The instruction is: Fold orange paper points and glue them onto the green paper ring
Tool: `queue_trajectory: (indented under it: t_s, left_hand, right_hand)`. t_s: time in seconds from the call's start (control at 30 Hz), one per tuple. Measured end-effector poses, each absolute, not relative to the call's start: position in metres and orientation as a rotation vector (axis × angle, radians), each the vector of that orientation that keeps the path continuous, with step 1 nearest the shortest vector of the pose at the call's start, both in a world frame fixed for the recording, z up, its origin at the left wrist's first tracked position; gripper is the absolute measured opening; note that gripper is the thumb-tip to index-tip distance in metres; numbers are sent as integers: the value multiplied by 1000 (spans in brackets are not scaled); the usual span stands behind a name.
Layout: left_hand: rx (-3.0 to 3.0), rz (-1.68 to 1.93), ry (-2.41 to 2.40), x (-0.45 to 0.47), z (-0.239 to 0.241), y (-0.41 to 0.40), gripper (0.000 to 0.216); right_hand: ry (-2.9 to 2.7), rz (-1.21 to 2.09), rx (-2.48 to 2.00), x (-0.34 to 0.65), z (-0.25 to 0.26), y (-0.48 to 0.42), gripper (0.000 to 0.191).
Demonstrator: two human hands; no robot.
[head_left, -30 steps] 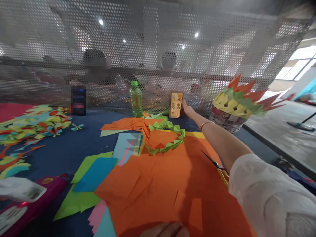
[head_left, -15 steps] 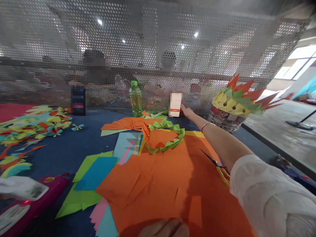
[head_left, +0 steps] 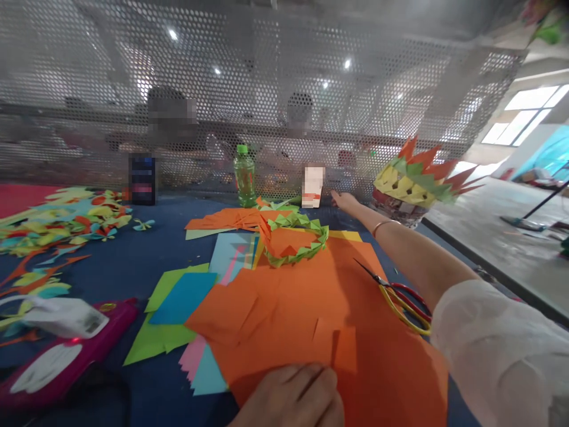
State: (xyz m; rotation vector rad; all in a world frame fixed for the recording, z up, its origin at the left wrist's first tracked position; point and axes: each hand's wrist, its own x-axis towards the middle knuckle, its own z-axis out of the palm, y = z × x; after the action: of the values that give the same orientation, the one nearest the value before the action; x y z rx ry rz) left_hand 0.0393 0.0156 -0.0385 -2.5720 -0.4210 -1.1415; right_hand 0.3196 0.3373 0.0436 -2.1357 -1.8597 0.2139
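Note:
My right hand (head_left: pixel 344 201) is stretched far forward, fingers extended, just right of an upright phone (head_left: pixel 313 188) with a lit screen; a small gap separates them. At the bottom middle, my left hand (head_left: pixel 296 391) rests on orange paper (head_left: pixel 306 302) with its fingers curled and pressed together. Whatever is under those fingers is hidden. Beside it lies a small orange paper piece (head_left: pixel 345 347). Scissors (head_left: pixel 391 293) with red and yellow handles lie on the orange sheets, below my right forearm. A ring of folded green and orange paper (head_left: pixel 320 240) lies farther back.
A green-capped bottle (head_left: pixel 245 178) and a dark phone (head_left: pixel 142 181) stand by the perforated screen (head_left: pixel 267 77). A folded-paper basket (head_left: pixel 404 187) stands at right. Paper scraps (head_left: pixel 80 213), coloured sheets (head_left: pixel 182 296) and a magenta device (head_left: pixel 57 356) with a white plug lie left.
My right hand has come away from the lit phone, leaving a gap. My left hand shows more fully. The view has shifted slightly, baring more of the scissors' handles.

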Motion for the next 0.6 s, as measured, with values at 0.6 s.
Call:
queue_trajectory:
  t_s: [0.6]
  left_hand:
    - [-2712, -1025, -400, 29, -23, -6, 32]
  right_hand:
    - [-2481, -79, -1224, 264, 53, -39, 43]
